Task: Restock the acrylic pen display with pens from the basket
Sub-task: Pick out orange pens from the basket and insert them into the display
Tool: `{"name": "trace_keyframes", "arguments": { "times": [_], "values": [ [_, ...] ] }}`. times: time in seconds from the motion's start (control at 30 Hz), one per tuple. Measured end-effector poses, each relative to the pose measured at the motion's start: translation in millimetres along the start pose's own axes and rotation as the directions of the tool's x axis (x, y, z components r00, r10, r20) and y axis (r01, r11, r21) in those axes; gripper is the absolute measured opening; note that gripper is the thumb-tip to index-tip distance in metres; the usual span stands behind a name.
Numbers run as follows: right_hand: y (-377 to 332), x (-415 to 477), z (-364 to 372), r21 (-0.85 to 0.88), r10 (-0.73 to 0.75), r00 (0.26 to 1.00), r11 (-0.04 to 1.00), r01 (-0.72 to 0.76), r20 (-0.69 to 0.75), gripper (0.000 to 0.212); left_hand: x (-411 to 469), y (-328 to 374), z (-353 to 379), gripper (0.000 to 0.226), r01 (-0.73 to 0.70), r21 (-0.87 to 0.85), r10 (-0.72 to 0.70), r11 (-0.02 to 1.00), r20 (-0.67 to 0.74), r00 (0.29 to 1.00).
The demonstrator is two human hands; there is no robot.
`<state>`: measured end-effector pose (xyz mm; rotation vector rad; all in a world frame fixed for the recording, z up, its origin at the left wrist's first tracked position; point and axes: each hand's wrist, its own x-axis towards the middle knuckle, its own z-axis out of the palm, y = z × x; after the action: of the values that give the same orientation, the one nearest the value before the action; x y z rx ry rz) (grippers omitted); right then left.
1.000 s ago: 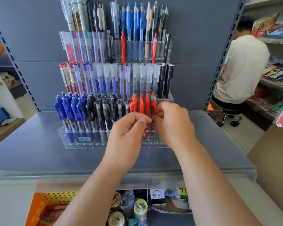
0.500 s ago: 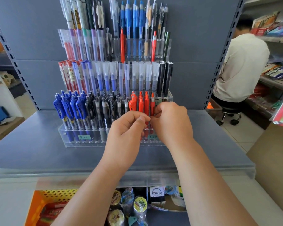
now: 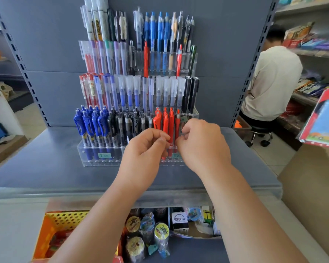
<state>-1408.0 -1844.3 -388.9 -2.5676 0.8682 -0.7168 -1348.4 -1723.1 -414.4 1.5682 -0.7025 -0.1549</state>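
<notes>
The grey shelf (image 3: 46, 168) carries the acrylic pen display (image 3: 95, 160), which stands against the back panel; I take the display as my reference. Well to the right of the display, a person in a pale shirt (image 3: 272, 82) sits on a stool, back turned to me. The display rises in four stepped tiers, all holding upright pens. Below the display and to its left, under the shelf's front edge, sits the orange basket (image 3: 65, 219), partly covered by my left forearm; I cannot make out what lies in it. My left hand (image 3: 142, 150) is at the display's front tier, right of centre, fingers curled, thumb and forefinger drawn together in a pinch against the red pens (image 3: 165, 122). My right hand (image 3: 203, 143) is just beside it at the right end of the same tier, fingers likewise curled, fingertips pinching the barrel of the rightmost pen in that red group. The two hands' fingertips are close together but not touching. The red pens stand upright in their slots in the front tier. Left of them in that tier stand the black pens (image 3: 125, 124), and at the far left end the blue pens (image 3: 89, 124).
</notes>
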Motion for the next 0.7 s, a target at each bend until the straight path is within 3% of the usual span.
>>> {"name": "trace_keyframes", "arguments": {
  "times": [0.2, 0.33, 0.5, 0.7],
  "values": [
    [-23.9, -58.6, -15.6, 0.005, -0.094, 0.995, 0.996, 0.094, 0.015, 0.012, -43.6, 1.0, -29.4, 0.032, -0.017, 0.278, 0.008, 0.960, 0.035, 0.999],
    [-27.8, -107.1, 12.2, 0.058, -0.076, 0.994, 0.996, 0.072, 0.075, 0.016, -94.4, -18.1, -46.4, 0.022, -0.003, 0.383, -0.007, 0.924, 0.026, 1.000],
    [-16.8, -184.4, 81.4, 0.017, -0.015, 0.965, 1.000, 0.011, 0.263, 0.018, -163.3, -103.4, -67.8, 0.016, 0.008, 0.555, -0.041, 0.832, 0.046, 0.998],
    [8.0, -257.1, 166.5, -0.062, -0.006, 0.827, 0.997, 0.050, 0.562, 0.018, -243.7, -199.2, -90.8, 0.021, 0.112, 0.689, -0.263, 0.716, 0.117, 0.958]
  ]
}}
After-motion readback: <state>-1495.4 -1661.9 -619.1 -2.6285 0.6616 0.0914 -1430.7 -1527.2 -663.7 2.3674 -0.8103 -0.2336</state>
